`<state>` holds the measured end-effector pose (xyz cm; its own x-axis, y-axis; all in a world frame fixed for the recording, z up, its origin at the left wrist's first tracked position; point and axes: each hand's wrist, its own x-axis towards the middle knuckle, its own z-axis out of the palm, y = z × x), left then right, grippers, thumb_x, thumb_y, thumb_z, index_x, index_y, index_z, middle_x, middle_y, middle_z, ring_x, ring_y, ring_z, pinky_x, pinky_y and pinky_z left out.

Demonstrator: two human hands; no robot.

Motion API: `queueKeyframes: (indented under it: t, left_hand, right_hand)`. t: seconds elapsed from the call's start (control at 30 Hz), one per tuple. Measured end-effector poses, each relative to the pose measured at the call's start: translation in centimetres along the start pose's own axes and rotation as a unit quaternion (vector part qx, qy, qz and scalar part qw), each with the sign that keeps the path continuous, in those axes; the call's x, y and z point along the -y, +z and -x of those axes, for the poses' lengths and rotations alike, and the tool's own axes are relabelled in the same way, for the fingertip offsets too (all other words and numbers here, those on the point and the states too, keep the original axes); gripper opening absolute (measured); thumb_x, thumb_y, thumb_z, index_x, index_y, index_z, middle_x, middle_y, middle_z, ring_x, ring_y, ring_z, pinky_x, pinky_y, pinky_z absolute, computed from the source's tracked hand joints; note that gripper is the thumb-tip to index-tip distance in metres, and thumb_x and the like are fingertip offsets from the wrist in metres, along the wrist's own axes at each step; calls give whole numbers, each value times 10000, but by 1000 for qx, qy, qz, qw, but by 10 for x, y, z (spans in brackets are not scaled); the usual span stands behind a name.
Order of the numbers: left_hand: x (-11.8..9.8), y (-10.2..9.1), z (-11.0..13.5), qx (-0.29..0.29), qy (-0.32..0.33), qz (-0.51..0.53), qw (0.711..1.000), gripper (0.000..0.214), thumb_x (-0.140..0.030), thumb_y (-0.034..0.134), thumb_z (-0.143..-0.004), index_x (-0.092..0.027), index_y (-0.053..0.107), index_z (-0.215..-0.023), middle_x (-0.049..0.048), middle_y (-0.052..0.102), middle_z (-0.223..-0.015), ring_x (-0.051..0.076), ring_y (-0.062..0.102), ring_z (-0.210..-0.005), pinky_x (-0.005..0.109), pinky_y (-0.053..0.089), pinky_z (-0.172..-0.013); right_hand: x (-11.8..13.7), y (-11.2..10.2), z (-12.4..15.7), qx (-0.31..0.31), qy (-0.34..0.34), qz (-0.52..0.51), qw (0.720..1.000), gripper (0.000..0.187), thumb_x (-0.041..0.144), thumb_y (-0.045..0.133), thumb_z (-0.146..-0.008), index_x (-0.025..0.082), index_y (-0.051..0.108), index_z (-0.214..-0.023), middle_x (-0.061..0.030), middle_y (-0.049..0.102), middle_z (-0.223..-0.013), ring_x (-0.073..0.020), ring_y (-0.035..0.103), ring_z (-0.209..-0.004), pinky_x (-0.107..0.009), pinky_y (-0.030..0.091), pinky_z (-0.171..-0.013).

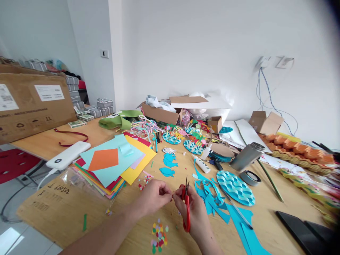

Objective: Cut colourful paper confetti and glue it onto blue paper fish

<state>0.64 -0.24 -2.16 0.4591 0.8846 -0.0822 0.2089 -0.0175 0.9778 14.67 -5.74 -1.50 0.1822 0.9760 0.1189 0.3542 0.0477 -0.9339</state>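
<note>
- At the near edge of the table (265,226), the right hand (195,212) is wrapped around the red handles of the scissors (187,203).
- The scissors' long axis runs away from the person, with the handles nearest the body and the dark blade tips pointing up and away.
- The left hand (154,194) has its fingertips pinched together right beside the blades; what they pinch is too small to make out.
- Small coloured paper bits (158,235) lie just below the hands.
- Blue paper scraps (209,198) lie to the right, with a blue wave disc (235,187) beyond them.
</note>
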Motion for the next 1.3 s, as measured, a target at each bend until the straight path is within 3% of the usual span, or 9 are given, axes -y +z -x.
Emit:
queueKeyframes:
  t: [0.13, 0.23, 0.33, 0.47, 0.6, 0.73, 0.97, 1.13, 1.3]
  left_hand:
    - [1, -3, -2, 3, 2, -6, 1000, 102, -256, 611, -658, -162, 630, -625, -13, 603, -582, 137, 522, -566, 240, 368, -534]
    - [1, -11, -3, 18, 0, -3, 1000, 118, -277, 627, -659, -161, 643, -648, -12, 616, -595, 133, 530, -570, 238, 379, -545]
    - [-2, -26, -2, 133, -28, -11, 991, 126, -293, 677, -617, -171, 671, -648, -12, 625, -579, 127, 533, -546, 236, 387, -541]
    - [-2, -42, 0, 285, -47, -51, 956, 108, -300, 713, -588, -205, 716, -640, -4, 628, -555, 123, 519, -519, 217, 345, -489]
    - [1, -48, 0, 352, -42, -108, 929, 50, -259, 703, -578, -218, 721, -600, -5, 615, -514, 128, 488, -493, 223, 327, -469]
    - [4, -49, -1, 360, -53, -144, 920, 46, -189, 677, -555, -223, 708, -552, -11, 619, -496, 132, 489, -467, 230, 337, -462]
    - [7, -50, 0, 361, -47, -205, 909, 106, -151, 673, -561, -221, 658, -483, -24, 594, -461, 137, 479, -433, 236, 327, -456]
    - [7, -50, 1, 351, -40, -234, 906, 138, -117, 661, -552, -219, 647, -461, -26, 584, -440, 140, 481, -418, 240, 305, -446]
    - [6, -51, 0, 279, -27, -234, 931, 114, -103, 673, -515, -197, 636, -462, -39, 560, -419, 122, 452, -401, 230, 272, -422]
  right_hand:
    - [-4, 0, -3, -2, -7, -15, 1000, 331, 485, 689, -730, 201, 522, -695, -21, 589, -659, -174, 535, -615, -268, 429, -563]
    - [-8, -2, -9, -38, -14, -16, 999, 355, 506, 705, -683, 211, 509, -665, -7, 561, -636, -167, 519, -597, -276, 428, -551]
    - [-11, -6, -15, -78, -7, -18, 997, 345, 508, 677, -681, 222, 488, -641, -1, 528, -615, -166, 508, -592, -280, 414, -537]
    - [-10, -10, -15, -124, -11, -35, 992, 273, 434, 666, -693, 214, 505, -714, 7, 529, -670, -154, 507, -627, -270, 420, -578]
    - [-14, -10, -16, -162, -16, -31, 986, 284, 432, 657, -682, 206, 506, -765, -5, 553, -741, -149, 519, -653, -263, 429, -597]
    - [-21, -8, -21, -212, -20, 0, 977, 294, 450, 652, -651, 207, 516, -742, -19, 572, -719, -158, 518, -639, -282, 431, -595]
    - [-19, -8, -19, -184, -26, -42, 982, 247, 389, 661, -665, 205, 524, -757, -11, 581, -779, -156, 559, -686, -289, 467, -658]
    - [-19, -9, -19, -200, -25, -52, 978, 257, 387, 685, -644, 197, 546, -746, -11, 583, -749, -151, 540, -658, -290, 466, -647]
    - [-10, -12, -14, -187, -30, -54, 980, 274, 405, 707, -672, 186, 562, -747, -12, 589, -745, -152, 544, -658, -286, 460, -645]
